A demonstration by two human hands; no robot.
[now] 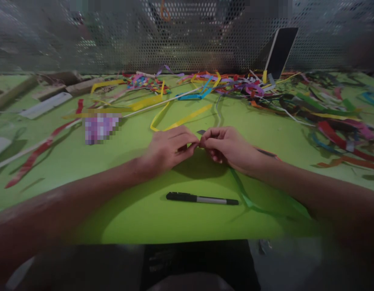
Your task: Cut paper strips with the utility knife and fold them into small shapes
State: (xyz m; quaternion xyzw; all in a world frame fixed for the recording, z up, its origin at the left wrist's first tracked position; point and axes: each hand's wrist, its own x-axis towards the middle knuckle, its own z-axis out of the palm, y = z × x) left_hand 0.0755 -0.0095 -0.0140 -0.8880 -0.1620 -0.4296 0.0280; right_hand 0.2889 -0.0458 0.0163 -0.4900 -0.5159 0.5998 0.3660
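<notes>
Middle of the frame | left hand (170, 146) and right hand (225, 146) tip to tip, fingers pinched, can't tell on what | green strip (242, 194) below, nearer the right hand, its long way slanting toward lower right

The table (132, 222) has a bright green top, and its front edge runs across low down. Behind it stands a grey metal wall (190, 44) full of little round holes, with blurry shapes showing through. Under the table is a grey floor (286, 262). The light is soft and dim, and the corners look darkest.
</notes>
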